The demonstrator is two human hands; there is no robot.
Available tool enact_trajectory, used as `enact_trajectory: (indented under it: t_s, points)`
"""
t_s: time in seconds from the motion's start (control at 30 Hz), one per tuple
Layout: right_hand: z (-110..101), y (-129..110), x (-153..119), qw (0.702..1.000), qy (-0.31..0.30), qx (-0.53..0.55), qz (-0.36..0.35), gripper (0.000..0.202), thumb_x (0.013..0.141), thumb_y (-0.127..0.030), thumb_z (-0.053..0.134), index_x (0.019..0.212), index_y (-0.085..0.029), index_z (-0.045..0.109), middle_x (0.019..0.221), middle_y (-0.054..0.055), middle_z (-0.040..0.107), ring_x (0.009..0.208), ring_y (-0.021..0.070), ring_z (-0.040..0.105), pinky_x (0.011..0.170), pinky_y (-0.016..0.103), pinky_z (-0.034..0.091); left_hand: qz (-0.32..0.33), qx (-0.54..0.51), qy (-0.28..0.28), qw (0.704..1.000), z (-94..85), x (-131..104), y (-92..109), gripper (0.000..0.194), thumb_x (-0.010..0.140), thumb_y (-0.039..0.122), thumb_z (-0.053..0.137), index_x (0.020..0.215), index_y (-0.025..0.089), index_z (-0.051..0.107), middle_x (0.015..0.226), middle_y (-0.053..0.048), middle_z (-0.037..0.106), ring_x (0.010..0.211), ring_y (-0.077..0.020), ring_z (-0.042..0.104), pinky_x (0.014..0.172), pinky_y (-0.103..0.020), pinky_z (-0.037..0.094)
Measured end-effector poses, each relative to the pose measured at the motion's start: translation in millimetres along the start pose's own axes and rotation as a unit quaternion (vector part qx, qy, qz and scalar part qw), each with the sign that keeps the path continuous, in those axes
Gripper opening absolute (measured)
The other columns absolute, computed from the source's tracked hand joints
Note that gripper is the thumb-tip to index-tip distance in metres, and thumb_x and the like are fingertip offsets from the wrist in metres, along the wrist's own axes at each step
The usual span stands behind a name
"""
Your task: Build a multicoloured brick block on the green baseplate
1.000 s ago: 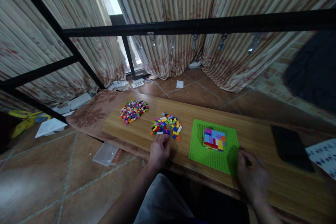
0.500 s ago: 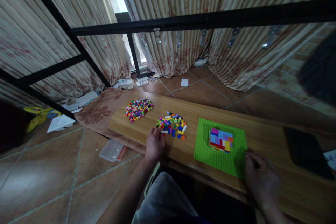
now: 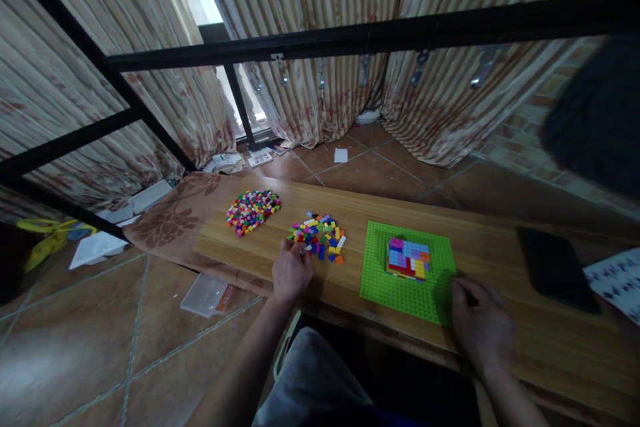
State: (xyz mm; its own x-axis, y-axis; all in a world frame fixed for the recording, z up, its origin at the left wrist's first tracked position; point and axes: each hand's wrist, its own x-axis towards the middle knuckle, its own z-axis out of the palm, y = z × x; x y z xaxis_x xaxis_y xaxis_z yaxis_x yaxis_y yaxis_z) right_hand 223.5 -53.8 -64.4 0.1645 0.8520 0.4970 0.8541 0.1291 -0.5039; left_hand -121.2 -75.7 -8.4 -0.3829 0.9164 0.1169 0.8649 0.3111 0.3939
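1. Bricks [image 3: 254, 211] of plastic lie loose in two piles on one wood-grained board [image 3: 355, 212].
2. One square, studded green baseplate [image 3: 377, 285] carries one blocky stack [image 3: 407, 259].
3. Your left hand [image 3: 291, 272], half closed, is at the right-hand pile; whether it grips one, I cannot tell.
4. Your right hand [image 3: 483, 317], curled, is at the baseplate's right edge, contents hidden.

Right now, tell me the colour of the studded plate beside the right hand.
The studded plate is bright green, seen best in the head view.
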Motion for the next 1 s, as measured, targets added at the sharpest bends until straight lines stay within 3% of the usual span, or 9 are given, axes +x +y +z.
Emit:
enact_trajectory:
  t_s: [0.23,0.63,0.87,1.0]
  points:
    - [0,-5,1,1.000,0.004,0.005,0.019,0.038,0.087,-0.044,0.044,0.086,-0.015,0.070,0.092,0.013,0.069,0.085,0.0259,0.063,0.079,0.039,0.050,-0.014,0.018,0.007,1.000,3.8,-2,0,0.022,0.093,0.028,0.045,0.100,0.021,0.065,0.113,-0.008,0.056,0.088,-0.0188,0.063,0.068,-0.027,0.047]
    - [4,-5,0,0.999,0.017,0.035,0.021,0.033,0.087,-0.041,0.048,0.087,-0.017,0.070,0.093,0.011,0.068,0.087,0.0242,0.063,0.081,0.038,0.050,-0.006,-0.005,0.040,0.999,11.0,-2,-6,0.015,0.093,0.027,0.047,0.096,0.018,0.058,0.103,-0.008,0.061,0.086,-0.0198,0.063,0.063,-0.027,0.044]
    - [3,-7,1,0.999,0.016,0.033,0.020,0.034,0.088,-0.041,0.047,0.087,-0.017,0.070,0.093,0.012,0.068,0.086,0.0242,0.063,0.081,0.039,0.049,-0.008,-0.087,0.070,0.994,10.2,-6,-9,0.018,0.092,0.030,0.049,0.103,0.017,0.057,0.090,-0.007,0.067,0.084,-0.0208,0.066,0.068,-0.028,0.047]
    - [3,-5,1,0.999,0.016,0.029,0.011,0.033,0.088,-0.040,0.047,0.087,-0.017,0.070,0.093,0.012,0.068,0.085,0.0240,0.063,0.080,0.038,0.050,0.045,-0.163,0.067,0.983,12.3,-12,-4,0.016,0.092,0.029,0.050,0.100,0.019,0.059,0.088,-0.005,0.068,0.081,-0.0178,0.066,0.069,-0.027,0.049]
